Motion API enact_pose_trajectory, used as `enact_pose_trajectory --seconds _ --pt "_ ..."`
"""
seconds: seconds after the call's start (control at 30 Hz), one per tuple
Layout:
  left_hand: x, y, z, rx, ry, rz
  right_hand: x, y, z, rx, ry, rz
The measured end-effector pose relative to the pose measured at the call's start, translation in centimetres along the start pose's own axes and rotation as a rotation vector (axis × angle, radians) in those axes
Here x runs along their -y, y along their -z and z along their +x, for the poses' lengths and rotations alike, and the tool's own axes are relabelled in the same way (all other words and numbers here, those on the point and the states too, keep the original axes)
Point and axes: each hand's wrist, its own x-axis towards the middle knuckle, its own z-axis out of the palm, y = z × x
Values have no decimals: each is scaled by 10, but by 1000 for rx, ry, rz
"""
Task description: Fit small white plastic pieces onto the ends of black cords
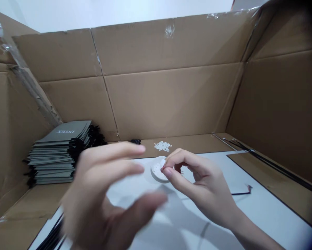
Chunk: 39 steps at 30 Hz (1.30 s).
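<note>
My right hand is closed in a pinch, thumb against forefinger, above the white work surface. Between the fingertips is a small white connector-like piece with a bit of red wire at it; the fingers cover most of it. Just behind the pinch stands a small round white dish with small white pieces in it. My left hand hovers nearer the camera, blurred, its fingers and thumb apart and nothing between them. A dark cable with reddish wire ends lies to the right of my right hand.
Cardboard walls enclose the workspace. A tall stack of grey INTEX-printed folders or bags with black cords stands left. Small white pieces lie heaped at the back, near a black bundle. Black cables lie right and front left.
</note>
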Motion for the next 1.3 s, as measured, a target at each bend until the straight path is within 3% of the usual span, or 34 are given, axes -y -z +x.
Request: enact_pose_trajectory --seconds 0.03,0.1,0.17,0.23,0.4,0.83,1.13,1.3 --pt "0 -8 5 14 -11 44 0 0 -1 -3 21 -12" --pt "2 -18 12 164 23 141 0 2 -2 -24 73 -44" --pt "3 -21 18 300 87 125 -1 3 -2 -51 129 -86" --pt "5 -22 21 339 131 44 -2 4 -3 -78 189 -131" --pt "6 -24 21 318 158 -3 0 5 -4 -121 293 -210" --pt "10 -29 20 279 165 4 -1 11 -3 -69 420 -332" --pt "19 -31 23 280 180 -102 -6 10 -2 -59 437 -373" --pt "26 -35 25 262 234 -240 -8 9 -2 -80 372 -304"
